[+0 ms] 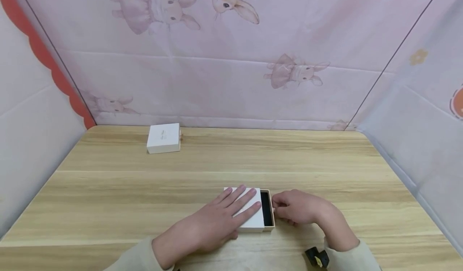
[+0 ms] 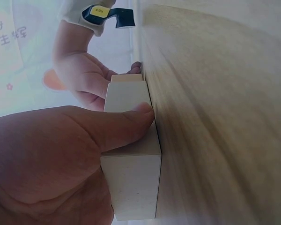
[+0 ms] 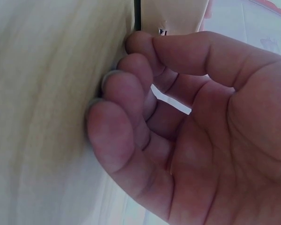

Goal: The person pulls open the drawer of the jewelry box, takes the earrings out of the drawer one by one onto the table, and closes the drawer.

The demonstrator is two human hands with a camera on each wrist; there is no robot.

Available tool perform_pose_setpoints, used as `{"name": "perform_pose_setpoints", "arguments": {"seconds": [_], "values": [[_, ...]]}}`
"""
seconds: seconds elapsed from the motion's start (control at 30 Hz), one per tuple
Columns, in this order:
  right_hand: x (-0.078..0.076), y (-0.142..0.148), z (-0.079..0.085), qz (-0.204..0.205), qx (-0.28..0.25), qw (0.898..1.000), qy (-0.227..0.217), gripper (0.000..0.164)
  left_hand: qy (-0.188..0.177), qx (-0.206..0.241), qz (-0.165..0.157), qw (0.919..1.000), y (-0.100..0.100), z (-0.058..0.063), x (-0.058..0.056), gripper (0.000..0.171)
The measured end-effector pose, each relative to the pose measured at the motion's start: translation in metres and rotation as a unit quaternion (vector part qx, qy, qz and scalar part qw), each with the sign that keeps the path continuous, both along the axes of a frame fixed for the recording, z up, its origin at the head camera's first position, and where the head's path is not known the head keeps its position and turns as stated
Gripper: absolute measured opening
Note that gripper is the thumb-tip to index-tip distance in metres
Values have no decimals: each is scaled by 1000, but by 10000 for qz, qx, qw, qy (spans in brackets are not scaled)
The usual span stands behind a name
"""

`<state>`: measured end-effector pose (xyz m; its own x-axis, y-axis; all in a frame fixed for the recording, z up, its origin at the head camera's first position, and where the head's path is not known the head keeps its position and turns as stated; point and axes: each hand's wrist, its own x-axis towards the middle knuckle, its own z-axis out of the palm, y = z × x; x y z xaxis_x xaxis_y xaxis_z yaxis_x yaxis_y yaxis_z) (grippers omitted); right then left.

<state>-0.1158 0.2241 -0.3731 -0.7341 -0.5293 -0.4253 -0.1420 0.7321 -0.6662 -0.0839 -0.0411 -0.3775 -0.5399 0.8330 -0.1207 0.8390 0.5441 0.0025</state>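
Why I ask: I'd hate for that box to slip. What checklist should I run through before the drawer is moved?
1. Cover steadied: the left hand lies across the white cover, thumb against its near side. Ok.
2. Right hand at the outer end of the drawer: ok.
3. Secure pinch: the fingertips hide exactly what is between them. Cannot tell.
4. Drawer free of the cover: it is only partly out. Not ok, if it is meant to come off.
5. Drawer contents: the exposed part shows a black interior; the rest is covered. Cannot tell.
6. Second box out of the way: near the table's far edge. Ok.
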Motion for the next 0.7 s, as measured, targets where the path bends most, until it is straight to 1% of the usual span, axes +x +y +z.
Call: {"name": "perform_pose_setpoints", "arguments": {"seconds": [0.47,0.7], "values": [[-1,2,-1,-127,-52,9998,-166,21,-38,13,-16,10000,1,1,-1,77],[-1,3,-1,-172,-66,9995,-241,21,-76,11,4,10000,1,0,-1,77]]}}
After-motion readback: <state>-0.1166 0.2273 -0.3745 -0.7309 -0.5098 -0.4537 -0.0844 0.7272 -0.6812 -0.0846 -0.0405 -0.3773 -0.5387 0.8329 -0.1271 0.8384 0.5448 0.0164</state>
